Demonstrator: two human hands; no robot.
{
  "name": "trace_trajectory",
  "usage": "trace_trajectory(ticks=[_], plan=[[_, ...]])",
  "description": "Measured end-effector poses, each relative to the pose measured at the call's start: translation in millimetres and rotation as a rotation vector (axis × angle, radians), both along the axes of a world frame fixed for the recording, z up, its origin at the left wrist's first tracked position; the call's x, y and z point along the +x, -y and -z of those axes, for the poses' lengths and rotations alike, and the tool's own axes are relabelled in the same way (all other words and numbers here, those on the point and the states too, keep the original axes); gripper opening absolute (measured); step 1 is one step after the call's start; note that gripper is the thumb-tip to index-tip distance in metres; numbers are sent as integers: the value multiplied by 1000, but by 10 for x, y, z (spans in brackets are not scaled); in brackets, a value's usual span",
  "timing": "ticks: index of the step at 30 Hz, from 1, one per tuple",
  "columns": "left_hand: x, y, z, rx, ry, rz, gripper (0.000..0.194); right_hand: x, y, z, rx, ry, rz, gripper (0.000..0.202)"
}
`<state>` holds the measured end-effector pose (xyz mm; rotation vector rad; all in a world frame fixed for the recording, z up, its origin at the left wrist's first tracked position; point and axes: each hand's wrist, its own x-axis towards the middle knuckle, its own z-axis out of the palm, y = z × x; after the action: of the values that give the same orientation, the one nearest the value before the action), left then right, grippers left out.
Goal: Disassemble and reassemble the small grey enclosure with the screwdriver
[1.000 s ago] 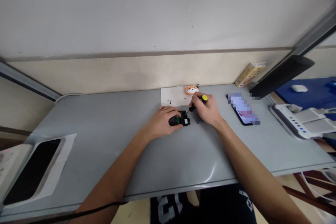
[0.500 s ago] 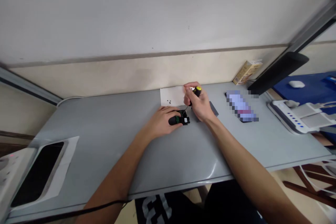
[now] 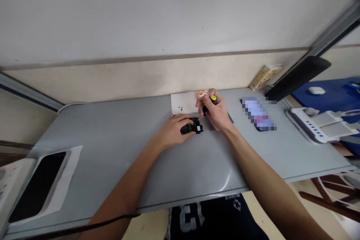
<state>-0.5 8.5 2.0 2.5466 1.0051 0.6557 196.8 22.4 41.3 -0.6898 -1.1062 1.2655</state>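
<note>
My left hand (image 3: pixel 176 130) is closed around the sides of a small opened black device that looks like a computer mouse (image 3: pixel 199 128), holding it down on the table. Green circuit board and a pale label show in its open part. In my right hand (image 3: pixel 217 111) is a screwdriver (image 3: pixel 213 99) with a black and yellow handle, gripped at a slant. Its thin shaft points down into the opened mouse; the exact contact of the tip is too small to make out. Behind the hands, several tiny dark pieces, probably screws (image 3: pixel 180 108), lie on white paper (image 3: pixel 180 99).
A flat grey piece (image 3: pixel 231 117) lies partly under my right hand. On the right are a phone (image 3: pixel 257 114), a carton (image 3: pixel 264 77), a black upright post (image 3: pixel 298 78) and a white power strip (image 3: pixel 306 125). A dark-screened device (image 3: pixel 39 185) lies at left.
The screwdriver handle and my right hand have shifted slightly down and right, uncovering an orange patterned piece behind them. My left hand keeps its hold on the mouse.
</note>
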Motion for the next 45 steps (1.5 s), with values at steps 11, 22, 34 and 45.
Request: trace_trajectory(ticks=[11, 22, 34, 45], plan=[[27, -11, 53, -33, 81, -27, 25, 25, 2, -65, -64, -144, -65, 30], [105, 31, 64, -39, 66, -31, 30, 128, -51, -93, -98, -101, -122, 44], [78, 50, 27, 38, -38, -5, 22, 107, -47, -17, -50, -32, 13, 49], [78, 47, 19, 43, -19, -5, 24, 172, -10, -89, -82, -125, -146, 34]])
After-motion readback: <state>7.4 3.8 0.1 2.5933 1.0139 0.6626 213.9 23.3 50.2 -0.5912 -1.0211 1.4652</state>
